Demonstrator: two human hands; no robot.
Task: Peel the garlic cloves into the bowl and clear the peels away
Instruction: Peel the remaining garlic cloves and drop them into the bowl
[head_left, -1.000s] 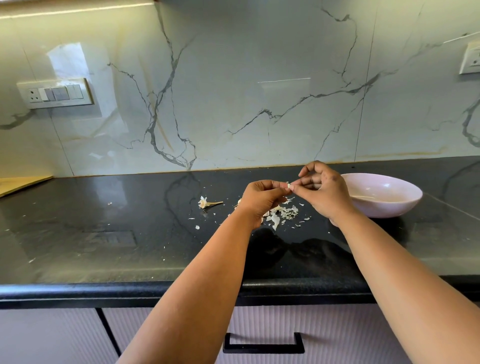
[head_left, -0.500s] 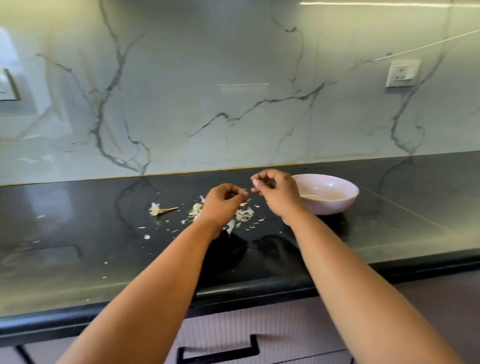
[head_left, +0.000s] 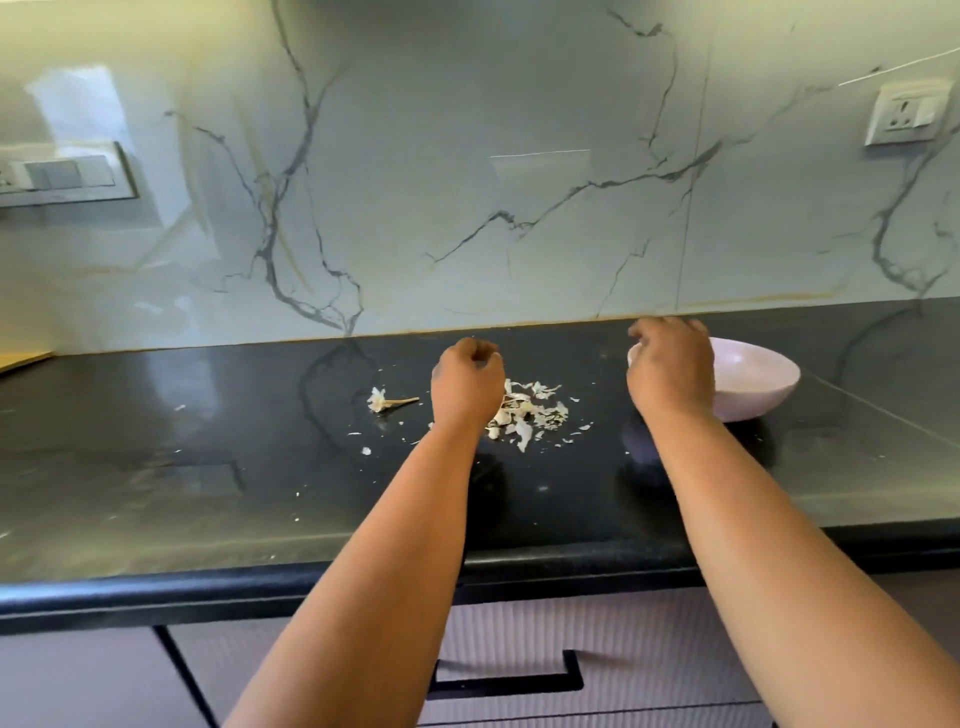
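My left hand (head_left: 467, 382) hung over the black table (head_left: 208, 499) with its fingers curled in, just left of the pile of garlic peels (head_left: 530, 415). Whether it pinched a scrap of peel I could not tell, since the back of the hand hid the fingertips. My right hand (head_left: 670, 366) was over the near left rim of the pale pink bowl (head_left: 753, 384), fingers bent downward toward its inside. I could not tell whether a clove was between them, because the hand covered that part of the bowl. The two hands were well apart, with the peels lying on the table between them, nearer the left one.

The bowl stood on the table to the right, near the marble back wall (head_left: 467, 182). Left of my left hand lay the dried garlic stem with its papery root end (head_left: 387, 401), and small white flakes were scattered around it and toward the near edge. A switch plate (head_left: 62, 174) sat on the wall at far left and a socket (head_left: 906, 117) at far right. Below the table's edge ran a ribbed drawer front with a black handle (head_left: 511, 686).
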